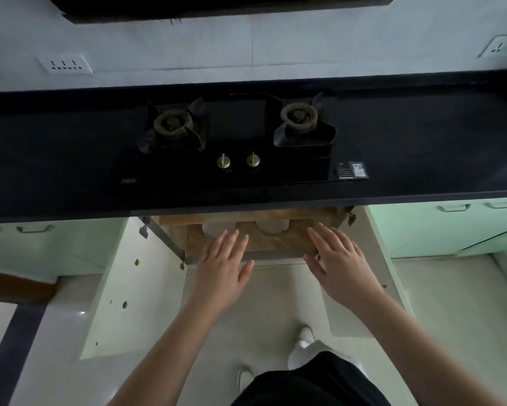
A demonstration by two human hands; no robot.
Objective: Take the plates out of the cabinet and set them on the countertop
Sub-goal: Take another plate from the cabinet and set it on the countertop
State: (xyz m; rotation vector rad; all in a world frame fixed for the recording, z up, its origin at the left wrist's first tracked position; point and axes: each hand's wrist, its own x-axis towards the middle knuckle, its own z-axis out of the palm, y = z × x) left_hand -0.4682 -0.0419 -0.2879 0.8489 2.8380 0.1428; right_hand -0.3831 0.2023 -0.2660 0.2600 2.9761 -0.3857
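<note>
Two white plates sit side by side on a wooden shelf (275, 241) inside the open cabinet under the black countertop (70, 171). The left plate (215, 228) and the right plate (272, 227) are partly hidden by the counter's front edge. My left hand (221, 265) hovers with fingers spread just in front of the left plate, fingertips over its near rim. My right hand (338, 262) is spread over the shelf's right front corner, beside the right plate. Neither hand holds anything.
A two-burner gas hob (237, 142) with two knobs fills the counter's middle. Both cabinet doors stand open: left door (129, 288), right door (372, 259). Pale green cabinet fronts flank the opening. My feet stand on the tiled floor below.
</note>
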